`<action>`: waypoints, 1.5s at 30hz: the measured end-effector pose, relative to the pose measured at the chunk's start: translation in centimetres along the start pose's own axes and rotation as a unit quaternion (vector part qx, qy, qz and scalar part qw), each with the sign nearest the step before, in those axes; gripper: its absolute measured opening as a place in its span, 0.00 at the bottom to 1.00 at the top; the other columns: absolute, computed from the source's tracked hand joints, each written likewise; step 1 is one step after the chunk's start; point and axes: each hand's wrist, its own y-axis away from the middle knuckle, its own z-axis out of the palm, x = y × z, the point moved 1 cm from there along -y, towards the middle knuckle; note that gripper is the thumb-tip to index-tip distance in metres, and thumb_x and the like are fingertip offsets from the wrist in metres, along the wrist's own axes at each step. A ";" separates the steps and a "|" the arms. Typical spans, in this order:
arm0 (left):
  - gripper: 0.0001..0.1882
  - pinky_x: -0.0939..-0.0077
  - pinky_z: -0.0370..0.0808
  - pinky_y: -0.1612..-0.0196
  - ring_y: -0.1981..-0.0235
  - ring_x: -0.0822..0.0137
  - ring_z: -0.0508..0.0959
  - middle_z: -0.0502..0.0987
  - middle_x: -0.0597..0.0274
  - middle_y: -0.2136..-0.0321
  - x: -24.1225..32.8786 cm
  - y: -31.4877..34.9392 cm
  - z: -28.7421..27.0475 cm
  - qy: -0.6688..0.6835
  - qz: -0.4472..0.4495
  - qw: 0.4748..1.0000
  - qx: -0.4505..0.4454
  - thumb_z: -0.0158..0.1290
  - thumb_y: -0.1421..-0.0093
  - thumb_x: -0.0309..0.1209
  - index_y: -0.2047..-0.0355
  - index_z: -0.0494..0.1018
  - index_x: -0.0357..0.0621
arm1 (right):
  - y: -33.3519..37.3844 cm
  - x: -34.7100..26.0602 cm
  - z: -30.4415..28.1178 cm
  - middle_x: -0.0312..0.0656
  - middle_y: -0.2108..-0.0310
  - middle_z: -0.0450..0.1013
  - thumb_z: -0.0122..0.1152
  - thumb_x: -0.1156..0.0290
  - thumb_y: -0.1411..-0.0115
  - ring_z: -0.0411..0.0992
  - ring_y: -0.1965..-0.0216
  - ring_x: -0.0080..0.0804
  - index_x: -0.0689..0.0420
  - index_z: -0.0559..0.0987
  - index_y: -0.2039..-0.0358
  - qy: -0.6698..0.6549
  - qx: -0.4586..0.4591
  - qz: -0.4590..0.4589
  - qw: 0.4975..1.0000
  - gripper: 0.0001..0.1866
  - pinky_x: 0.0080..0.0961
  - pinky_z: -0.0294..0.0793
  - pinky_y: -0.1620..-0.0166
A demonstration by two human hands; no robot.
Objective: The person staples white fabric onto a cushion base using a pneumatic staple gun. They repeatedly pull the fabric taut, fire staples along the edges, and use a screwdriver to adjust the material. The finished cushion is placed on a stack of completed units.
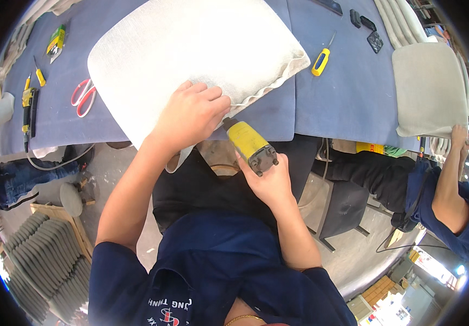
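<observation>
A large pale seat panel [191,49] with rounded corners lies on the blue-covered table, its fabric edge [269,86] wavy and loose along the near right side. Closed fingers of my left hand [193,114] pinch that fabric at the near edge. In my right hand [272,183] is a yellow and black staple gun [247,138], gripped from below. Its dark nose points up at the panel's edge, close beside my left fingers. Whether the nose touches the fabric I cannot tell.
Red-handled scissors [85,98] lie left of the panel, a yellow screwdriver [321,61] right of it. Another yellow-black tool [28,111] rests at the far left. A co-worker [452,201] handles a grey padded panel [430,89] at right. Stacked grey pads [44,255] stand lower left.
</observation>
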 end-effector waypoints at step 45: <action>0.09 0.57 0.76 0.55 0.61 0.54 0.79 0.76 0.61 0.66 0.5 1.5 -1.3 0.018 -0.019 1.000 0.008 0.67 0.33 0.33 0.63 0.77 0.47 | 0.4 0.3 1.7 0.54 0.62 0.88 0.79 0.73 0.40 0.85 0.58 0.66 0.60 0.86 0.47 0.025 0.008 -0.018 0.999 0.21 0.51 0.86 0.54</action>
